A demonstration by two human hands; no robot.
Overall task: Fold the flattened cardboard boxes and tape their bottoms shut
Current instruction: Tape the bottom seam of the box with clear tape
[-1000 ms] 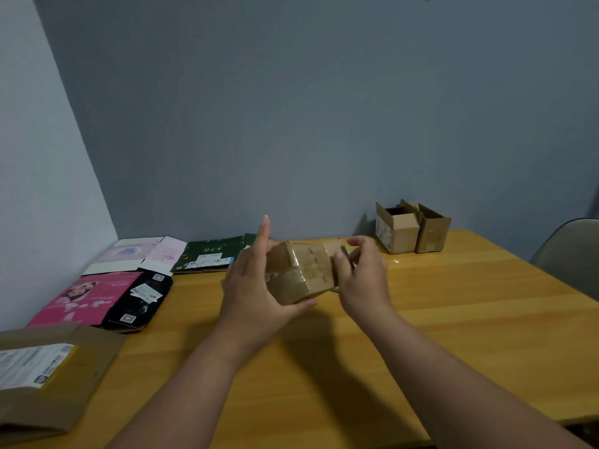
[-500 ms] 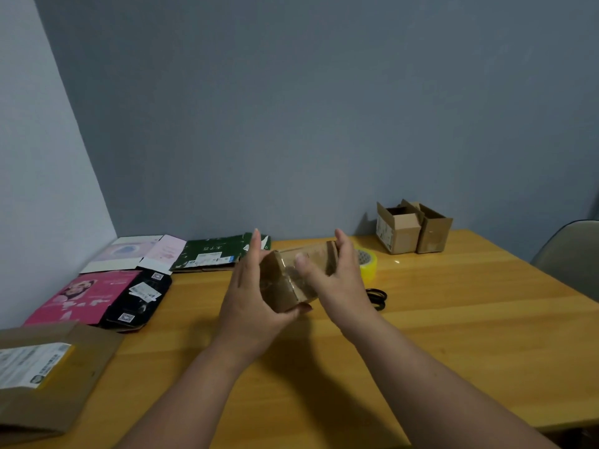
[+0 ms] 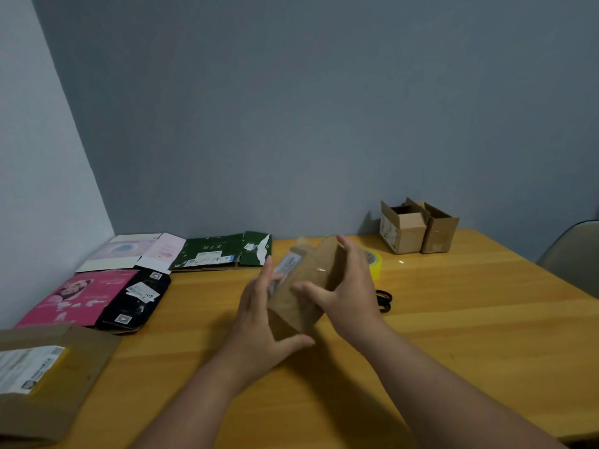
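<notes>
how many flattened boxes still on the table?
5: white-pink and green by the back wall, pink and black in front of them, brown nearest. More may be stacked underneath.

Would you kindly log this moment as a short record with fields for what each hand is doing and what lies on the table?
held item: small brown box, tilted above the table
left hand: grips the box's left side, thumb under its near end
right hand: grips the box's right side, thumb across its face
finished boxes: two open boxes at the far right
tools: yellow tape roll and black scissors behind the right hand
still flat: printed boxes at the left
</notes>
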